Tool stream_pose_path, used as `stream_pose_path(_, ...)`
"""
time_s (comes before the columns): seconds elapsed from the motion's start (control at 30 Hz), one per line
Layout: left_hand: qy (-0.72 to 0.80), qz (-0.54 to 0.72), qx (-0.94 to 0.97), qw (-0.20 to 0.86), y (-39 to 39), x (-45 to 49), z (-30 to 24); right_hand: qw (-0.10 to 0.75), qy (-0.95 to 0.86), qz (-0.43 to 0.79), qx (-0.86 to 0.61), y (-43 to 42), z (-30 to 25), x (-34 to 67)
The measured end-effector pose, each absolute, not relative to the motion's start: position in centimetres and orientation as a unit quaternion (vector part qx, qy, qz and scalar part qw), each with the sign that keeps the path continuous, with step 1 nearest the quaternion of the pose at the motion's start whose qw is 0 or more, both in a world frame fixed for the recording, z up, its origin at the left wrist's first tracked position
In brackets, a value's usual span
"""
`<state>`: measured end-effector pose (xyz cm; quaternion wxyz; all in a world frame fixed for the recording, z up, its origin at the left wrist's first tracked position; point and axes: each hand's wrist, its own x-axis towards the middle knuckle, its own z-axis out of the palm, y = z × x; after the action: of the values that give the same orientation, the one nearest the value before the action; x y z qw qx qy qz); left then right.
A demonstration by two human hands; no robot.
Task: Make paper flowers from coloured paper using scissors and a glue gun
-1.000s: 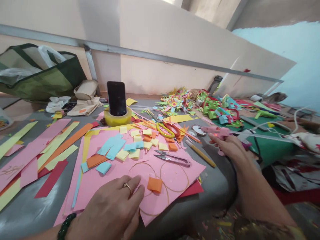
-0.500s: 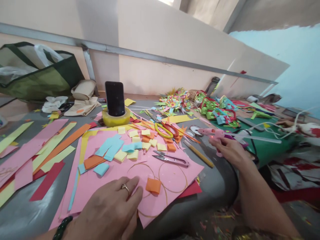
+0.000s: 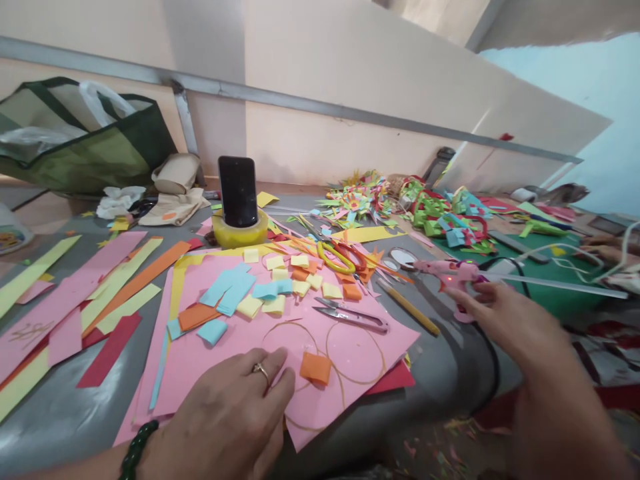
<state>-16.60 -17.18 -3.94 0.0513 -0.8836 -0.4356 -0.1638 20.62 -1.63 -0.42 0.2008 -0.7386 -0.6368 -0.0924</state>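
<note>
Some table edge lies bare; left hand slack on pink paper; right hand at glue gun, its grip unclear

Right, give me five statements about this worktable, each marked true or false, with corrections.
1. The left hand is beside a folded orange piece. True.
2. The left hand is at the pink glue gun. False: the right hand is.
3. A phone stands upright at the yellow tape roll. True.
4. The yellowish stick lies left of the snips. False: it lies right.
5. The green bag is at the picture's right. False: it is at the left.
</note>
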Motion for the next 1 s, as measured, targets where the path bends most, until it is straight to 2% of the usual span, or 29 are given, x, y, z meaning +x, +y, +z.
stream_pose_path(0.07, -0.438, -0.169, -0.882, 0.04, -17.3, -16.6, -3.9, 0.243, -0.625, -0.11, -0.734, -3.7, 0.6, 18.1)
stream_pose_path(0.13, -0.442, -0.17, -0.88, 0.033, -17.3, -16.5, -3.8, 0.291, -0.71, -0.032, -0.64, -5.6, 1.3, 14.6)
stream_pose_path(0.23, -0.443, -0.161, -0.882, 0.025, -17.2, -16.5, -3.6, 0.186, -0.834, 0.056, -0.516, -6.1, 1.3, 9.2)
stream_pose_path(0.4, -0.435, -0.145, -0.888, 0.008, -17.0, -16.5, -3.6, 0.045, -0.874, -0.037, -0.483, -2.9, 0.6, 6.2)
stream_pose_path(0.5, -0.44, -0.146, -0.886, 0.004, -16.9, -16.5, -3.8, 0.005, -0.889, -0.026, -0.457, -1.6, 0.7, 6.4)
stream_pose_path(0.6, -0.442, -0.157, -0.883, 0.002, -16.9, -16.5, -3.8, 0.0, -0.899, -0.01, -0.438, -1.5, 0.7, 6.3)
stream_pose_path(0.7, -0.439, -0.169, -0.882, 0.003, -17.0, -16.5, -3.6, 0.031, -0.884, -0.007, -0.467, -1.7, 0.7, 6.6)
stream_pose_path(0.87, -0.45, -0.216, -0.867, -0.009, -17.1, -16.5, -3.4, 0.179, -0.85, 0.052, -0.492, -2.8, 2.0, 8.3)
stream_pose_path(1.0, -0.504, -0.233, -0.83, -0.052, -16.8, -16.8, -3.7, 0.25, -0.889, 0.089, -0.373, -5.4, 2.8, 7.6)
